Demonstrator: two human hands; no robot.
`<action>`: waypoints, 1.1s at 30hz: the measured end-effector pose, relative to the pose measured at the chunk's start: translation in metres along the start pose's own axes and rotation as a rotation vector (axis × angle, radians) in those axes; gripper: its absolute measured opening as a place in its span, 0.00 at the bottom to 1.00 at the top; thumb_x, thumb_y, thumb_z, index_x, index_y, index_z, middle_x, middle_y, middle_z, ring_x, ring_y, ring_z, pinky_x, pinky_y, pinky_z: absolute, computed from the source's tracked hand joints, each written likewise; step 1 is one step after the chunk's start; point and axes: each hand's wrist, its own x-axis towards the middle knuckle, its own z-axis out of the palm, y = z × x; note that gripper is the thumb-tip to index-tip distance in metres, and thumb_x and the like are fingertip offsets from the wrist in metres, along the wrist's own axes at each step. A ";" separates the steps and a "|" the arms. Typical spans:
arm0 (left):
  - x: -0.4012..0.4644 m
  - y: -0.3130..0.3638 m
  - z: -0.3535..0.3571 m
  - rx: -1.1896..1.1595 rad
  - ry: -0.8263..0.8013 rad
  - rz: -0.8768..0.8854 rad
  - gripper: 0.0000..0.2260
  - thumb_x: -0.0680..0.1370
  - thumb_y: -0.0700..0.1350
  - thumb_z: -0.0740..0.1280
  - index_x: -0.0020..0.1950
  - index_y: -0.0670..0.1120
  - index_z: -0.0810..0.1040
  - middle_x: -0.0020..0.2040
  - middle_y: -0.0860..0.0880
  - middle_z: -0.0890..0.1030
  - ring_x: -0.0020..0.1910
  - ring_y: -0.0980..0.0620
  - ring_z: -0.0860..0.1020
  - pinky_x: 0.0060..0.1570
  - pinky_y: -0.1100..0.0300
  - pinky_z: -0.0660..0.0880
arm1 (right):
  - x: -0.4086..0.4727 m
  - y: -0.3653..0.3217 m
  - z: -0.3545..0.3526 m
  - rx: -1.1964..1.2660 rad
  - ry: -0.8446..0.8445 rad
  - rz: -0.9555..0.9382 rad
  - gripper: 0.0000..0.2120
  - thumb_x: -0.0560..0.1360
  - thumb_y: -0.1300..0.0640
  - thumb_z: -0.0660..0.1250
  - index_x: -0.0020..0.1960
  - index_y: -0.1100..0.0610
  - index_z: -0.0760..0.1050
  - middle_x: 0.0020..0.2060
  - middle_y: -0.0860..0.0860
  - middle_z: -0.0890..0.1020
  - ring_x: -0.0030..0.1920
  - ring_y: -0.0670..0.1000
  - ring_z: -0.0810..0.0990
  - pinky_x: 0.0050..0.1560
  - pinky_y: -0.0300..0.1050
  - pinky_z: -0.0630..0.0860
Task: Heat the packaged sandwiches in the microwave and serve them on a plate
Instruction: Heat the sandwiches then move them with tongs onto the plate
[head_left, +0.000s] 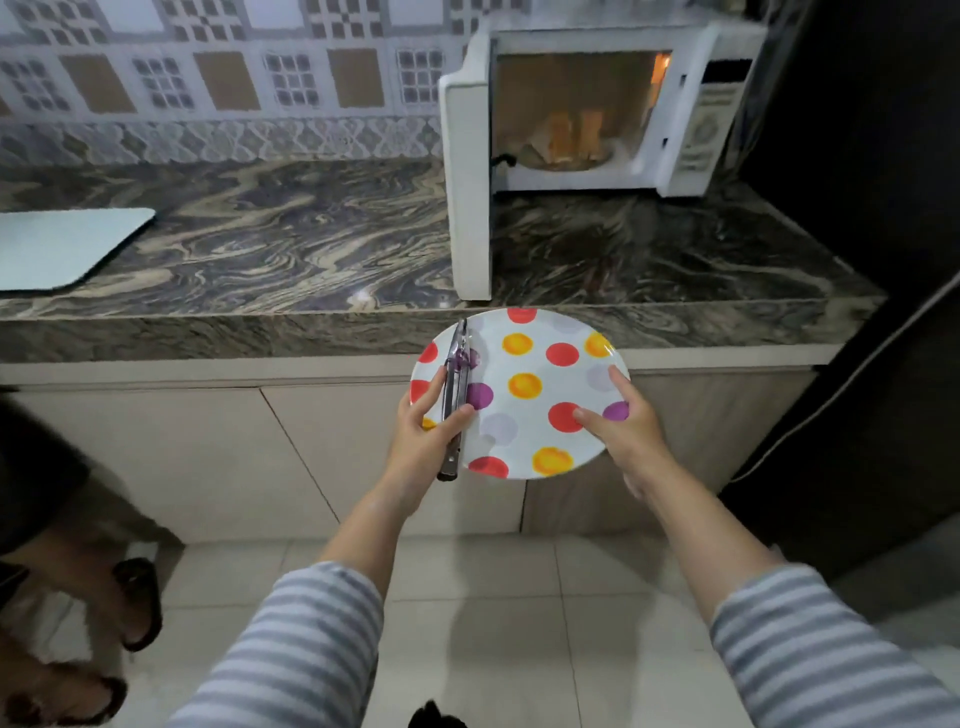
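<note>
The person is holding a polka-dot plate (524, 384) in front of the counter edge with both hands. The left hand (423, 436) is gripping the plate's left rim and, with the thumb curled over, is pinning a pair of metal tongs (456, 395) against the plate; the tongs are lying lengthwise along the left side of the plate, tips pointing away from the person and the handle end sticking out past the near rim below the thumb. The right hand (623, 426) is gripping the plate's right rim, thumb lying on the top surface over a red dot and the index finger stretched along the far-right edge, with the other fingers hidden underneath.

Ahead of the hands and slightly to the right, the white microwave (691, 109) is standing on the marbled countertop (270, 239) with its door (470, 192) swung wide open toward the person, the door's edge hanging just beyond the plate's far rim. Inside the lit cavity the sandwiches (574, 137) are sitting upright on the turntable (they are blurred, so whether any wrapping is on them cannot be told). Far to the left of the left hand, a pale board (62, 244) is lying flat on the countertop. Below and left of the arms, another person's sandalled feet (135, 597) are showing on the tiled floor.
</note>
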 end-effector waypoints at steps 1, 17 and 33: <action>0.002 0.001 0.012 -0.001 -0.023 0.001 0.24 0.75 0.46 0.71 0.70 0.58 0.72 0.68 0.54 0.67 0.47 0.52 0.80 0.37 0.68 0.76 | 0.000 -0.001 -0.012 0.000 0.027 -0.002 0.36 0.72 0.67 0.71 0.76 0.56 0.60 0.62 0.48 0.73 0.60 0.46 0.72 0.57 0.39 0.71; 0.148 0.032 0.164 -0.001 -0.203 0.049 0.22 0.69 0.54 0.75 0.61 0.69 0.75 0.67 0.51 0.74 0.61 0.49 0.78 0.57 0.48 0.78 | 0.135 -0.048 -0.123 -0.094 0.250 -0.053 0.38 0.71 0.64 0.74 0.76 0.55 0.60 0.67 0.54 0.72 0.57 0.48 0.72 0.57 0.42 0.72; 0.312 0.058 0.213 0.571 0.050 0.056 0.24 0.75 0.62 0.65 0.70 0.67 0.66 0.77 0.55 0.61 0.78 0.48 0.45 0.64 0.32 0.28 | 0.348 -0.084 -0.120 -0.927 -0.006 0.037 0.34 0.79 0.38 0.56 0.78 0.43 0.43 0.78 0.53 0.43 0.76 0.59 0.36 0.73 0.62 0.36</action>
